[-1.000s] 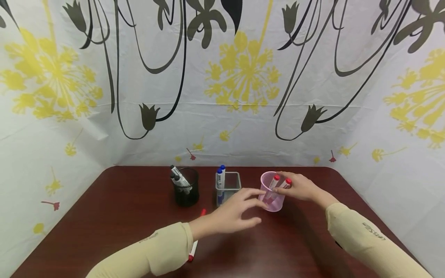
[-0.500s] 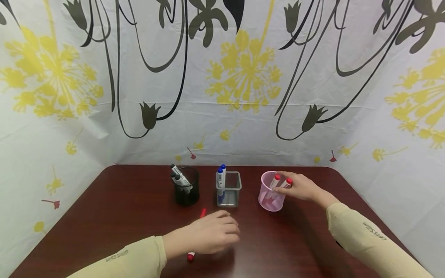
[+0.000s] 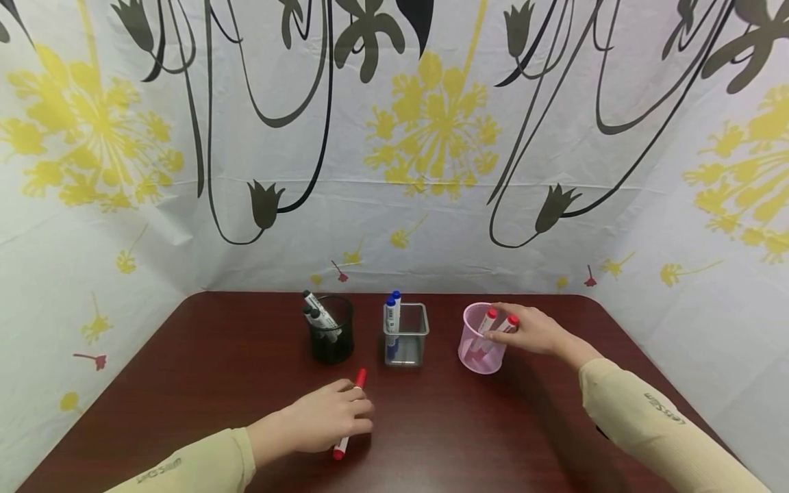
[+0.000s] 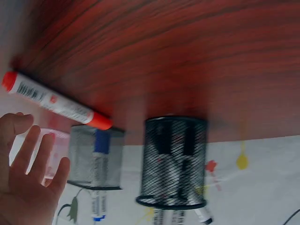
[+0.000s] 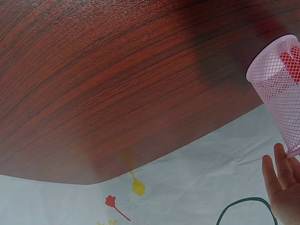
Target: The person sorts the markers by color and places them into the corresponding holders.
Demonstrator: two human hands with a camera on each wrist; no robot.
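In the head view my left hand [image 3: 323, 419] hovers over a red whiteboard marker [image 3: 361, 378] lying on the table, hiding its middle. The left wrist view shows the fingers [image 4: 43, 157] loosely bent and apart from the marker's white barrel [image 4: 56, 101]. At the right, my right hand [image 3: 529, 331] holds the rim of a pink mesh pen cup [image 3: 478, 361], thumb on the near side and fingers at the far side. This cup leans slightly and contains two red-capped markers [image 3: 491, 316]. Fingertips [image 5: 280, 150] meet its rim in the right wrist view.
A round black mesh pen cup [image 3: 333, 348] with several black-capped markers [image 3: 320, 315] stands at the back left. Between the two round cups is a square grey mesh holder [image 3: 414, 346] with two blue-capped markers [image 3: 391, 316]. A patterned cloth [image 3: 444, 253] hangs behind the table [image 3: 468, 438].
My left hand has moved left and toward me from beside the pink pen cup, coming over the loose red marker. The right hand keeps its hold on the cup.
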